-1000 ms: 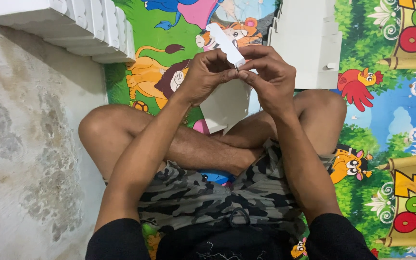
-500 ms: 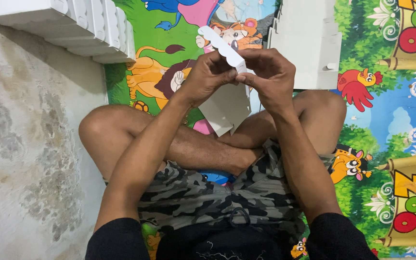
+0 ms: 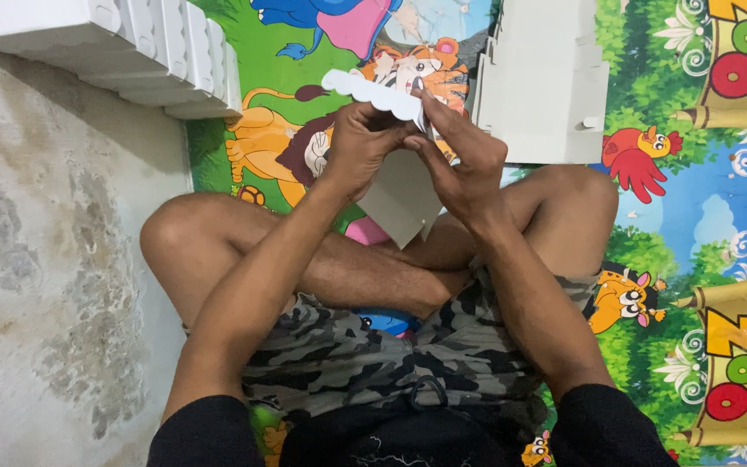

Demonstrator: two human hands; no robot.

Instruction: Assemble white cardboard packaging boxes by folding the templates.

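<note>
I sit cross-legged on a colourful cartoon floor mat (image 3: 702, 216). Both hands hold one white cardboard piece (image 3: 399, 203) in front of me, above my legs. Its upper flap has a scalloped edge (image 3: 369, 91) and leans to the left. My left hand (image 3: 360, 147) grips the piece from the left, fingers curled over the fold. My right hand (image 3: 460, 160) presses on the fold from the right with fingers stretched. The lower part of the cardboard hangs down between the hands.
A row of folded white boxes (image 3: 131, 43) stands at the upper left, along the bare concrete floor (image 3: 45, 259). A stack of flat white cardboard cutouts (image 3: 546, 78) lies on the mat at the upper right.
The scalloped flap has been folded further up and to the left. More of the flat lower cardboard now shows between the hands. Both hands have kept their grip.
</note>
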